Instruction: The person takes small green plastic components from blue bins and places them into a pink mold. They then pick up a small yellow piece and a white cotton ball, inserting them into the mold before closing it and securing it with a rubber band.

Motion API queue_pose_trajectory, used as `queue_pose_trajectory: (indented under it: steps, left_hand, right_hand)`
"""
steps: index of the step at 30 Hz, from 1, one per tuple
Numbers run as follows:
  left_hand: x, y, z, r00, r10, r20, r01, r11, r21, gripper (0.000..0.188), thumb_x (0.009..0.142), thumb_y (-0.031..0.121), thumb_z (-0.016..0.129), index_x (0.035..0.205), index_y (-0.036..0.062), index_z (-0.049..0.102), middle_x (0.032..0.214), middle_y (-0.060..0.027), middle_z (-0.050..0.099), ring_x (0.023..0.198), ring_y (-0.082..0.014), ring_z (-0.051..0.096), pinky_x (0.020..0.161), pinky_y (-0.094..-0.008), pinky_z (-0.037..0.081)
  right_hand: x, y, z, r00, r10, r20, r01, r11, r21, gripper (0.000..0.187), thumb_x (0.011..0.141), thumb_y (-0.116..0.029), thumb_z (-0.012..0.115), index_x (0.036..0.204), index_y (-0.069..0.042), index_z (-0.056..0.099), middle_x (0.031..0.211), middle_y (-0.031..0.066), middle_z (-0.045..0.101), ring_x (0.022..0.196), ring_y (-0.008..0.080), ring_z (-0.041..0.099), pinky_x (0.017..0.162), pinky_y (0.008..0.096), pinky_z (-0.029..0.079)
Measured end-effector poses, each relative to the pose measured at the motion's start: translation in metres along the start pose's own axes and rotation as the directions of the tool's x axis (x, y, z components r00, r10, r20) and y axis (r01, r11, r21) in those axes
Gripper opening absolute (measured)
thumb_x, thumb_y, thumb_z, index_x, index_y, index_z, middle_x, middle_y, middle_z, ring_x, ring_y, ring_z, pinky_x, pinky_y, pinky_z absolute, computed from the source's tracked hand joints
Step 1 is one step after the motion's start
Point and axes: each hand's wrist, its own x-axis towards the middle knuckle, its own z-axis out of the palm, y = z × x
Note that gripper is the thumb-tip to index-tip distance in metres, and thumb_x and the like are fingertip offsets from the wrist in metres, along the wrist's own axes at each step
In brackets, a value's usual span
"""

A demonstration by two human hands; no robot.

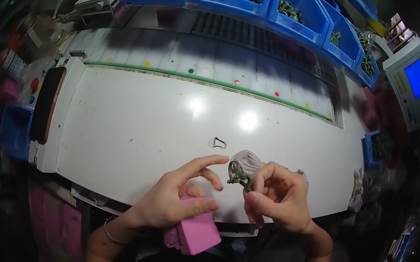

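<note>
My left hand holds a pink block under its thumb at the near edge of the white table, with the index finger stretched out toward my right hand. My right hand pinches a small dark green rubbery part between thumb and fingers. A pale grey cloth-like piece lies on the table just behind that part. A small dark wire loop rests on the table a little beyond both hands.
Blue bins filled with dark green parts line the back above a strip with coloured dots. A control box with a blue screen stands at right. A dark flat panel lies at the table's left end. Another blue bin sits at right.
</note>
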Motion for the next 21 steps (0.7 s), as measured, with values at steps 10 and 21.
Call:
queue_pose_trajectory:
  steps: [10, 21]
  left_hand:
    - [0.000, -0.006, 0.010, 0.963, 0.244, -0.111, -0.228, 0.964, 0.137, 0.030, 0.081, 0.000, 0.064, 0.110, -0.0040, 0.055, 0.089, -0.0068, 0.060, 0.082, -0.0084, 0.057, 0.076, -0.0210, 0.046]
    - [-0.003, -0.008, 0.014, 0.939, 0.310, -0.146, -0.273, 0.934, 0.230, 0.030, 0.078, 0.000, 0.068, 0.107, -0.0011, 0.058, 0.085, -0.0065, 0.063, 0.080, -0.0082, 0.059, 0.075, -0.0206, 0.047]
  right_hand:
    - [0.004, 0.015, 0.017, 0.976, -0.218, -0.020, 0.198, 0.920, -0.337, 0.018, 0.084, 0.001, 0.061, 0.099, 0.002, 0.050, 0.072, 0.0074, 0.060, 0.057, 0.0098, 0.059, 0.044, 0.0207, 0.046]
    - [0.008, 0.034, 0.013, 0.513, -0.722, 0.464, 0.446, -0.238, -0.863, 0.032, 0.062, -0.001, 0.062, 0.094, 0.002, 0.061, 0.069, 0.0090, 0.056, 0.051, 0.0178, 0.055, 0.040, 0.0280, 0.041]
